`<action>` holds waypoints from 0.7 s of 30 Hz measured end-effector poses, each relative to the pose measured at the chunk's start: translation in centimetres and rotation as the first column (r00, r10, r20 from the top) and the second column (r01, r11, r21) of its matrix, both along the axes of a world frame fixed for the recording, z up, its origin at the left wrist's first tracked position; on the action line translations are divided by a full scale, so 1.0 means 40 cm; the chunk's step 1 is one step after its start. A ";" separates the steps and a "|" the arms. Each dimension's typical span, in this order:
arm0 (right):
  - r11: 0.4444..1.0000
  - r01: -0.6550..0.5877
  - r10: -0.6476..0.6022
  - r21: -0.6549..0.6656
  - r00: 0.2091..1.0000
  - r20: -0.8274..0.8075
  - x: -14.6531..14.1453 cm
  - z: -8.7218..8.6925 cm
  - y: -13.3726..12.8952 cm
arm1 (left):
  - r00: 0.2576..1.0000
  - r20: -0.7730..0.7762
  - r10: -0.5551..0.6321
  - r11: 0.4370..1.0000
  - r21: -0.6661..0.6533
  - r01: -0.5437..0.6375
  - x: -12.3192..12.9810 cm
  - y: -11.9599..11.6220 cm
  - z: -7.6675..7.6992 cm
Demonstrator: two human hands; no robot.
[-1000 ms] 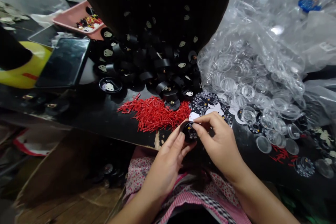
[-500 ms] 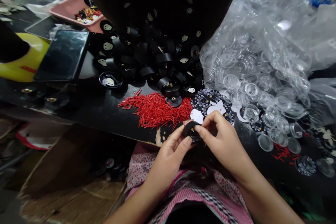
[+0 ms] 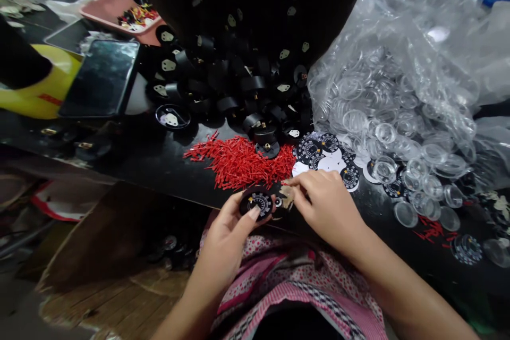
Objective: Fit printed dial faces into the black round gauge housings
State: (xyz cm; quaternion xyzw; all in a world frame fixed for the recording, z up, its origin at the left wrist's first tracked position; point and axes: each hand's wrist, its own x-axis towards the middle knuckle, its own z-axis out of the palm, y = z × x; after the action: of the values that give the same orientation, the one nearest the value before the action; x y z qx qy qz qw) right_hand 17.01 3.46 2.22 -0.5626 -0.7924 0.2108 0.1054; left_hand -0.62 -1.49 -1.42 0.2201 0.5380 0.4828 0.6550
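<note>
My left hand (image 3: 223,236) grips a round black gauge housing (image 3: 246,199) by its rim, thumb on the front. Inside it shows a black dial with white markings and an orange-yellow patch. My right hand (image 3: 326,207) is closed in a pinch, apart from the gauge and to its right. A bit of red shows at its fingertips, seemingly a red pointer. Just beyond both hands lies a heap of red pointers (image 3: 239,162). Loose printed dials (image 3: 311,150), some turned white side up, are piled right of the heap.
Black housings (image 3: 253,85) crowd the back of the dark table. Clear plastic covers (image 3: 368,111) spill from a bag (image 3: 434,48) at right. A phone (image 3: 99,77) leans by a yellow object (image 3: 59,71). A pink tray (image 3: 103,2) holds small parts. A cardboard box (image 3: 107,276) stands below the edge.
My hands have moved apart. The gauge, earlier between both hands, has shifted left in my left hand with its dial turned up. My right hand has let go of it and pinches something red.
</note>
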 end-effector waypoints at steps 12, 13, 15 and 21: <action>0.999 -0.032 0.026 -0.015 0.954 -0.299 -0.026 0.011 0.019 | 0.857 0.502 0.120 0.974 -0.226 -0.004 0.023 0.035 0.043; 1.000 -0.024 0.020 -0.008 0.940 -0.341 -0.020 0.012 0.014 | 0.843 0.522 0.132 0.971 -0.239 -0.004 0.027 0.040 0.047; 1.000 -0.009 0.009 0.003 0.927 -0.375 -0.011 0.014 0.004 | 0.836 0.525 0.162 0.972 -0.232 -0.043 0.038 0.046 0.051; 1.000 0.009 -0.006 0.010 0.962 -0.274 -0.006 0.020 -0.004 | 0.920 0.361 0.152 0.988 -0.046 -0.145 0.062 0.026 0.041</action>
State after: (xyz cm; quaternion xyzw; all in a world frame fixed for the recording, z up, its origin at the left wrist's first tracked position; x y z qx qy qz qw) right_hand 16.78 3.31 3.02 -0.5304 -0.7693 0.2818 0.2178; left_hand 1.84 -0.44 0.22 0.0796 0.4271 0.5583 0.7068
